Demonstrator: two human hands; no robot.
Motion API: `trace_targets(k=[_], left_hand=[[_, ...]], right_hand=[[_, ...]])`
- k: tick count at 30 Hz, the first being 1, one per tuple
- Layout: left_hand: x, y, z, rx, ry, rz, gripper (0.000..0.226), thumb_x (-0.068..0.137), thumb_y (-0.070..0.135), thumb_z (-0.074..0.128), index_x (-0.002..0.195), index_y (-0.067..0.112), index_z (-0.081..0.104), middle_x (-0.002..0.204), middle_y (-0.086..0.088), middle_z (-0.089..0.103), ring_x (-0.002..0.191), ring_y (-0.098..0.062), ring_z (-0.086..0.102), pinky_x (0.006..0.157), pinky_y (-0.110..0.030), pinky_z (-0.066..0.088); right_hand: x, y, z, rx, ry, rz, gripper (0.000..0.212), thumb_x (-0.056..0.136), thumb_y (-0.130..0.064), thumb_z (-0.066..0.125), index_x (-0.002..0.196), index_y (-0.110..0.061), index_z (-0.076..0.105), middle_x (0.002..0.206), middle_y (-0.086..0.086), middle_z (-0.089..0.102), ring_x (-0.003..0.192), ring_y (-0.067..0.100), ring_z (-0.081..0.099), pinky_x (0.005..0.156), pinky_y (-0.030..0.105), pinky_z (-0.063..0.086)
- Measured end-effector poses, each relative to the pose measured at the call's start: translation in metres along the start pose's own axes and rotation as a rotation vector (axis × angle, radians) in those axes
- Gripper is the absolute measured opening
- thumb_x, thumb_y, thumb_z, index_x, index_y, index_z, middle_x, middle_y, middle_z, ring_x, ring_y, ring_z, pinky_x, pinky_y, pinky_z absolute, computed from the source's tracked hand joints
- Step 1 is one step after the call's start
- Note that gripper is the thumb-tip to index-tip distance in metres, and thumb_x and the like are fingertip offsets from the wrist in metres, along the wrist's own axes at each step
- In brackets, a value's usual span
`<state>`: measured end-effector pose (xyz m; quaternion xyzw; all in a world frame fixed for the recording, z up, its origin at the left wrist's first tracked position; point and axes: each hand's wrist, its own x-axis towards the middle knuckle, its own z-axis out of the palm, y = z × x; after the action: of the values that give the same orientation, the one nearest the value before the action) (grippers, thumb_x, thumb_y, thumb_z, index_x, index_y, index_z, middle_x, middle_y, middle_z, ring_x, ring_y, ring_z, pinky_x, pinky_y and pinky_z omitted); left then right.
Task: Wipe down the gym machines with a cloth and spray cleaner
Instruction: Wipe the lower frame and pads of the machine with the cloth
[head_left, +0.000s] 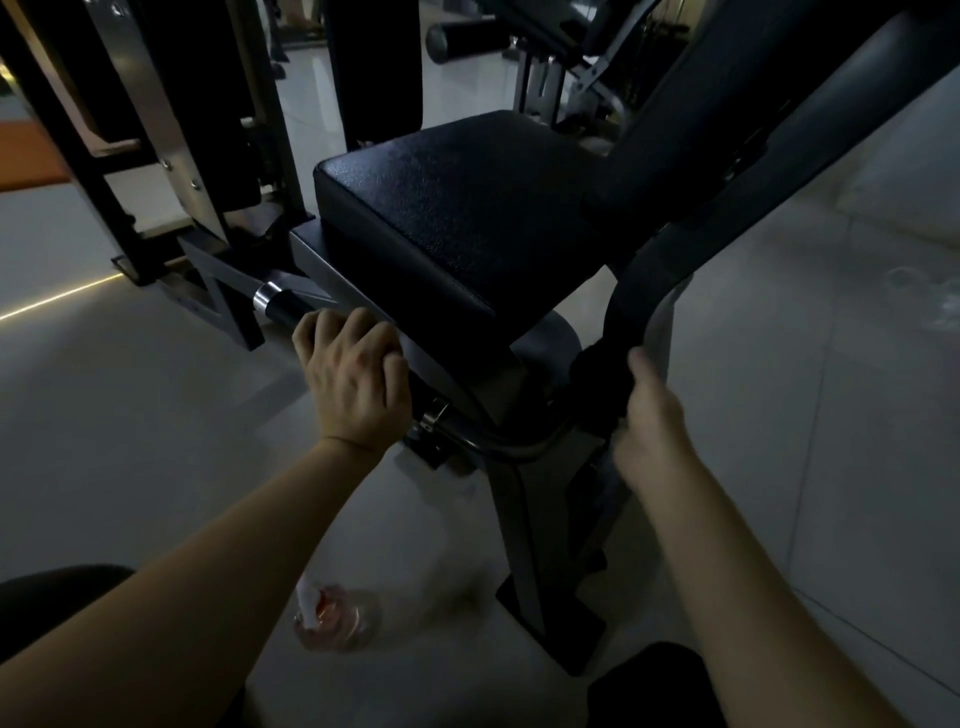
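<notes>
A gym machine with a black padded seat (441, 218) and a dark curved frame post (631, 306) fills the middle of the dim view. My left hand (353, 379) grips the black side handle (283, 306) beside the seat, fingers curled over it. My right hand (649, 421), blurred, holds a dark cloth (597, 374) against the lower part of the frame post. A clear spray bottle (337, 616) with reddish liquid lies on the floor below my left forearm.
Pale tiled floor (156, 415) surrounds the machine. A black weight-stack frame (156, 156) stands at the left, and another machine with a roller pad (462, 39) stands behind. My dark-clothed knees (654, 686) are at the bottom edge.
</notes>
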<state>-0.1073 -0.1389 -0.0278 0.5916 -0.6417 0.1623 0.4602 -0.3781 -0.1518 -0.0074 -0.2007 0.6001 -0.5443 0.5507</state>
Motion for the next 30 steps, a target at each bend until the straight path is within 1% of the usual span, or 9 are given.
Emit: trace_targets(k=[3,6,9,11,15,19,25,28,30], left_hand=[[0.000,0.000,0.000,-0.014,0.009,-0.002,0.026,0.089,0.025,0.035,0.069,0.017,0.049,0.077,0.001,0.046,0.084,-0.019,0.039,0.097,-0.033,0.024],[0.000,0.001,-0.001,-0.003,0.001,-0.002,0.024,0.089,0.024,0.036,0.069,0.018,0.048,0.078,0.003,0.045,0.084,-0.018,0.038,0.097,-0.036,0.026],[0.000,0.002,-0.001,0.008,0.006,-0.014,0.023,0.088,0.023,0.037,0.069,0.017,0.049,0.078,0.002,0.047,0.084,-0.021,0.040,0.098,-0.036,0.026],[-0.001,0.003,-0.001,0.002,0.014,-0.018,0.023,0.088,0.022,0.037,0.069,0.016,0.049,0.077,0.001,0.047,0.083,-0.022,0.041,0.098,-0.038,0.028],[-0.001,0.004,-0.001,-0.004,0.009,-0.036,0.026,0.089,0.023,0.035,0.069,0.015,0.050,0.077,-0.001,0.048,0.084,-0.023,0.041,0.100,-0.041,0.029],[-0.002,0.006,-0.002,0.013,-0.011,-0.055,0.027,0.089,0.023,0.035,0.070,0.014,0.051,0.078,-0.002,0.050,0.084,-0.024,0.043,0.101,-0.044,0.031],[-0.002,0.007,-0.004,-0.005,-0.034,-0.061,0.026,0.090,0.024,0.035,0.072,0.015,0.052,0.080,-0.002,0.052,0.087,-0.025,0.045,0.103,-0.047,0.034],[-0.003,0.007,-0.004,0.004,-0.028,-0.058,0.027,0.090,0.024,0.035,0.073,0.014,0.054,0.081,-0.002,0.052,0.088,-0.025,0.045,0.105,-0.044,0.032],[-0.003,0.008,-0.004,0.005,-0.032,-0.069,0.028,0.091,0.024,0.035,0.074,0.014,0.055,0.081,-0.003,0.052,0.088,-0.025,0.046,0.106,-0.043,0.031]], right_hand=[[0.004,-0.001,0.017,-0.245,-0.011,-0.060,0.054,0.104,-0.038,0.051,0.146,-0.006,0.042,0.131,0.010,0.058,0.108,0.028,0.059,0.092,0.039,0.051],[0.018,-0.016,0.013,-0.351,-0.017,-0.057,0.058,0.104,-0.038,0.047,0.151,-0.005,0.034,0.123,0.007,0.057,0.096,0.026,0.058,0.079,0.033,0.049],[0.003,-0.016,0.008,-0.399,-0.037,-0.009,0.062,0.099,-0.041,0.056,0.147,-0.005,0.041,0.111,0.009,0.064,0.093,0.027,0.063,0.077,0.032,0.052],[-0.022,0.005,0.007,-0.437,-0.092,0.025,0.068,0.093,-0.048,0.061,0.145,-0.006,0.046,0.117,0.012,0.066,0.099,0.032,0.065,0.083,0.037,0.056],[-0.057,0.036,0.006,-0.494,-0.199,0.096,0.064,0.087,-0.052,0.063,0.131,-0.007,0.056,0.112,0.014,0.069,0.096,0.034,0.068,0.067,0.037,0.056],[-0.025,-0.004,0.010,-0.550,-0.107,0.005,0.063,0.097,-0.046,0.056,0.144,-0.005,0.047,0.128,0.014,0.062,0.106,0.032,0.061,0.093,0.042,0.053],[-0.006,-0.015,0.015,-0.572,-0.023,-0.090,0.068,0.100,-0.049,0.047,0.150,-0.006,0.038,0.138,0.015,0.056,0.116,0.033,0.057,0.103,0.042,0.048],[-0.045,0.016,0.018,-0.524,-0.068,-0.049,0.061,0.096,-0.048,0.051,0.139,-0.005,0.048,0.123,0.014,0.061,0.111,0.034,0.058,0.102,0.048,0.048],[-0.072,0.034,0.021,-0.494,-0.070,-0.026,0.042,0.097,-0.045,0.053,0.113,-0.006,0.053,0.101,0.010,0.064,0.099,0.034,0.061,0.094,0.049,0.053]])
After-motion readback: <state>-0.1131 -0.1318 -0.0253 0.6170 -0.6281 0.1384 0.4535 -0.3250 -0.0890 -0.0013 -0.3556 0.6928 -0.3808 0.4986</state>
